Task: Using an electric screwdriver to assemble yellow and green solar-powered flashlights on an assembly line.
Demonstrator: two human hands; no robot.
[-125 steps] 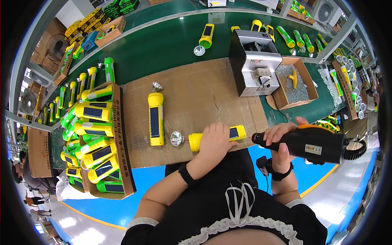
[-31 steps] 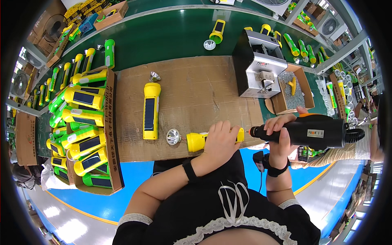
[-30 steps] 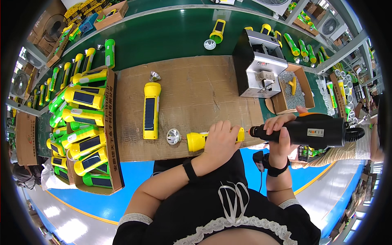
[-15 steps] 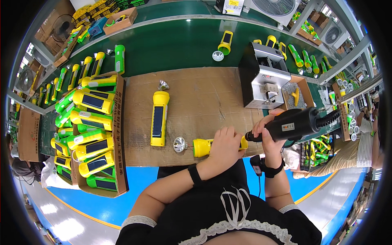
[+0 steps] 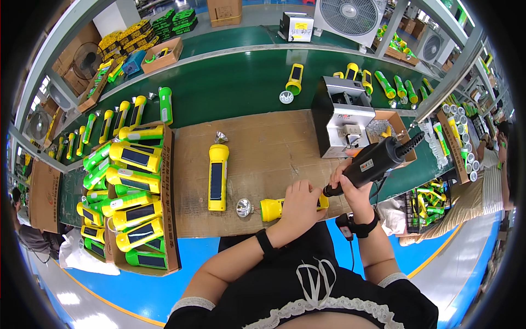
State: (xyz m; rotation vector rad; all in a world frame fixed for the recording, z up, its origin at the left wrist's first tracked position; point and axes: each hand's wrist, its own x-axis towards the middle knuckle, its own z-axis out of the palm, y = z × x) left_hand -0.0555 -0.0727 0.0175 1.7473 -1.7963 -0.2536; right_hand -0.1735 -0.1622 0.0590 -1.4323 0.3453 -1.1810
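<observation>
A yellow flashlight body (image 5: 271, 209) lies across the near edge of the cardboard sheet. My left hand (image 5: 299, 203) is closed around it and holds it down. Wired at its left end is a shiny round reflector (image 5: 244, 207), resting on the cardboard. In my right hand (image 5: 355, 192) is a black electric screwdriver (image 5: 377, 160), slanted with its nose at the flashlight's right end. My fingers hide whether the bit touches a screw. Left of centre, another yellow flashlight (image 5: 218, 178) with a dark solar panel lies with its small reflector (image 5: 221, 137) beyond its head.
An open carton (image 5: 171, 214) heaped with yellow and green flashlights stands at left. At the back right are a silver-and-black machine (image 5: 345, 123) and a box of small screws (image 5: 383, 125). Several flashlights line the green bench (image 5: 235, 82). A person in striped clothing (image 5: 475, 193) is at far right.
The whole view has shifted, so the bench sits lower in the picture. The screwdriver's rear end has swung upward and it slants more steeply. My left hand keeps its hold on the flashlight.
</observation>
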